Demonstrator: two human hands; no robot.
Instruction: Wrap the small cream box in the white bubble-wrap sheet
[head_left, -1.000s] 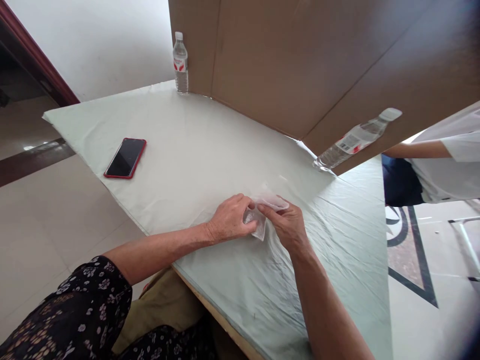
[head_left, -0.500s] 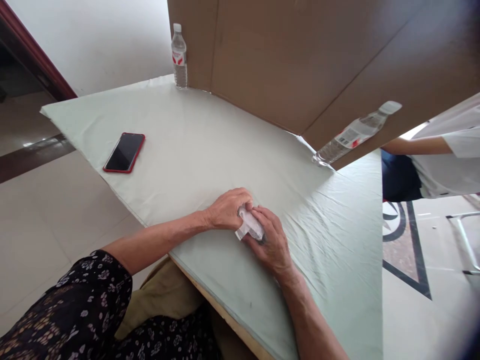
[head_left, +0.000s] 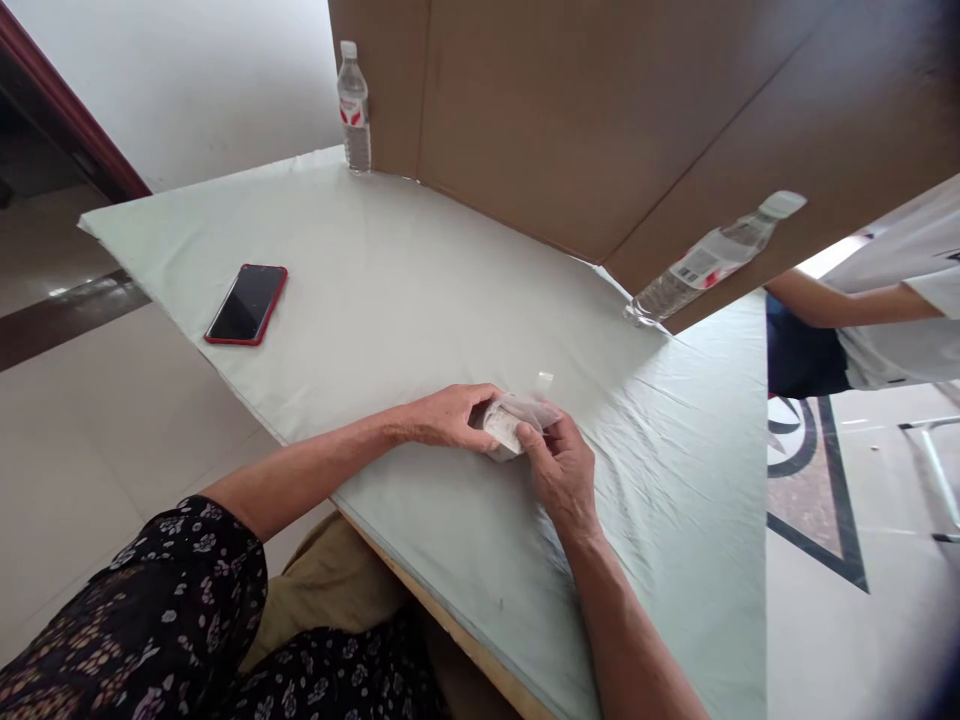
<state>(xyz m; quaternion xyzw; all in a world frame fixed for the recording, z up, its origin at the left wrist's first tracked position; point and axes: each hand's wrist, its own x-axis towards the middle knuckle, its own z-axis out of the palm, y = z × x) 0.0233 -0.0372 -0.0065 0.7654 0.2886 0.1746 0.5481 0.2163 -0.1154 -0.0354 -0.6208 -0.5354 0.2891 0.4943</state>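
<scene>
Just above the near part of the pale green cloth, both hands are on a small whitish packet (head_left: 504, 428), its exact kind unclear. My left hand (head_left: 454, 415) is closed around its left side, thumb below and fingers over the top. Thin clear plastic film (head_left: 529, 408) spreads from the packet's upper right. My right hand (head_left: 564, 462) pinches this film between thumb and fingers on the right side. A small pale strip (head_left: 545, 380) shows just above the film; I cannot tell whether it is attached.
A phone in a red case (head_left: 247, 305) lies on the cloth-covered table (head_left: 390, 290) at left. Two water bottles (head_left: 355, 110) (head_left: 712, 262) stand against a tall brown cardboard panel (head_left: 525, 130). Another person's arm (head_left: 840, 303) shows beyond the panel at right.
My right hand has shifted up and right, from cupping the packet to pinching its film. The film now spreads out to the right. My left hand moved slightly left and keeps its grip.
</scene>
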